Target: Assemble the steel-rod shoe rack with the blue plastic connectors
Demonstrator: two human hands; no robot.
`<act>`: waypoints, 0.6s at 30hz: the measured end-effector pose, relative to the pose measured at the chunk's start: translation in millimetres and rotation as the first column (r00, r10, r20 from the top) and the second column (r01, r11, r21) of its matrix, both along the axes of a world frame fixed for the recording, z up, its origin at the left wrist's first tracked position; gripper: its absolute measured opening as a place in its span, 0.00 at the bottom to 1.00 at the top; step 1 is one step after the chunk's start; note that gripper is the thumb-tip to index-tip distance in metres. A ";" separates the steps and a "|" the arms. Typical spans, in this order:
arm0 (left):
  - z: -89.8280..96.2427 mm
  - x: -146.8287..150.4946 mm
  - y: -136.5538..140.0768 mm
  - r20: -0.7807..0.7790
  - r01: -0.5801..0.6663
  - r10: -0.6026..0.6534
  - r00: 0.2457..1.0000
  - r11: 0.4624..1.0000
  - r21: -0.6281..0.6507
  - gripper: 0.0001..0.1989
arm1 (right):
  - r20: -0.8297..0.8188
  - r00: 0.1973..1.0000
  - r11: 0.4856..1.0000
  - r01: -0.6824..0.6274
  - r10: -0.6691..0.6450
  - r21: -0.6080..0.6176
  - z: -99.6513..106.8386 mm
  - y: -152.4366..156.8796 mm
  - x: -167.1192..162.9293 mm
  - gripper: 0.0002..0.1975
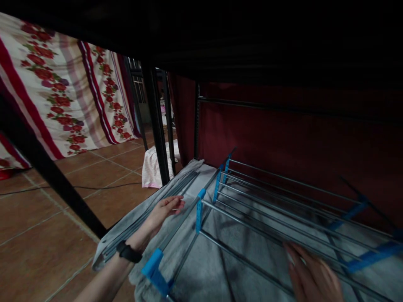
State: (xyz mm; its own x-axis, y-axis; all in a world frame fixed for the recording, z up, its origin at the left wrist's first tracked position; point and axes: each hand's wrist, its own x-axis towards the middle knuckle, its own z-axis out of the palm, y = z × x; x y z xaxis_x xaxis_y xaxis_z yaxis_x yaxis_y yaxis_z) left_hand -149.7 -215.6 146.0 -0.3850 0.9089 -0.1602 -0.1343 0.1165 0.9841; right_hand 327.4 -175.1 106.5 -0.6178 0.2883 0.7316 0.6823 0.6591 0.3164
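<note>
A shoe-rack-like frame of thin metal tubes with blue plastic joints (199, 216) lies on a grey blanket (220, 251). Beside its left side rail, my left hand (165, 212) hovers over the blanket with fingers stretched out and nothing visible in them. A black band (128, 251) circles that wrist. Under that forearm, several loose metal tubes (163, 201) lie in a row along the blanket's edge. My right hand (311, 274) is at the frame's front tubes, low on the right. It is blurred, and whether its fingers grip a tube cannot be made out.
Dark metal posts (155, 126) and a low dark surface overhead (252, 37) enclose the blanket. Behind stands a dark red backing (283, 142). On the left are a tiled floor (63, 226), a black cable (103, 186), a floral curtain (63, 92) and a striped cloth (154, 165).
</note>
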 end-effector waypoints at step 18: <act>74.0 76.3 22.2 -0.139 0.267 -0.258 0.956 0.963 0.048 0.22 | 0.169 0.982 0.969 0.124 -0.088 -0.216 46.7 17.2 -15.8 0.12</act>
State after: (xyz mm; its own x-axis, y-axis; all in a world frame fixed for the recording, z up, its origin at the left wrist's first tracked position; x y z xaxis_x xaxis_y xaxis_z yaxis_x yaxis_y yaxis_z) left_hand -73.4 -193.5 220.0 -0.1452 0.9875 -0.0610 0.0221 0.0649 0.9976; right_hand 311.6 -157.9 153.2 -0.6767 0.5039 0.5368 0.7057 0.6518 0.2778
